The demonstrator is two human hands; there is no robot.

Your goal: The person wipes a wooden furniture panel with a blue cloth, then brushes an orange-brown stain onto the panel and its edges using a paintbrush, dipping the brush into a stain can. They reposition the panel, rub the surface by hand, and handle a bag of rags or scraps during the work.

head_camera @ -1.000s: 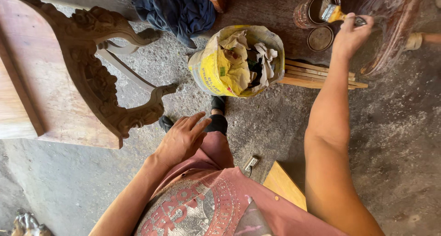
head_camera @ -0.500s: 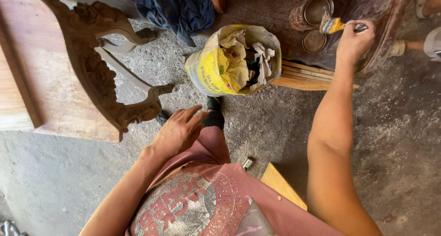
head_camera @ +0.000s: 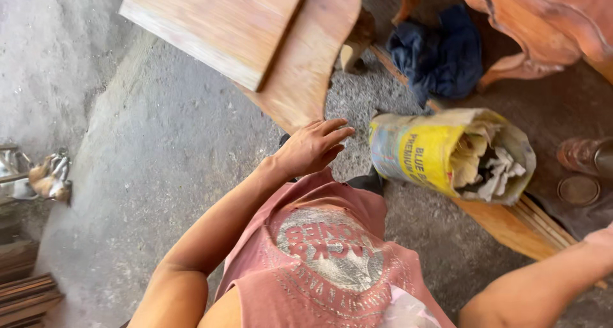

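Observation:
My left hand (head_camera: pixel 313 146) is open, fingers spread, resting by my knee at the lower edge of a curved wooden panel (head_camera: pixel 310 72). It holds nothing. My right forearm (head_camera: pixel 543 286) reaches out to the right and the hand itself is past the frame edge. A yellow sack (head_camera: pixel 415 152) stuffed with crumpled rags and paper lies on its side just right of my left hand. A round tin can (head_camera: pixel 584 154) and its lid (head_camera: pixel 578 190) stand on the floor at the far right.
A thick flat board (head_camera: pixel 217 21) lies over the curved panel at the top. A dark blue cloth (head_camera: pixel 440 56) is heaped beside carved reddish furniture (head_camera: pixel 562 21). Wooden slats (head_camera: pixel 523 222) lie under the sack. Metal bits (head_camera: pixel 48 175) and stacked wood (head_camera: pixel 25 296) sit left on rough concrete.
The view has swung left and turned. My right hand with the brush has left the frame. My left hand stays open by my knee.

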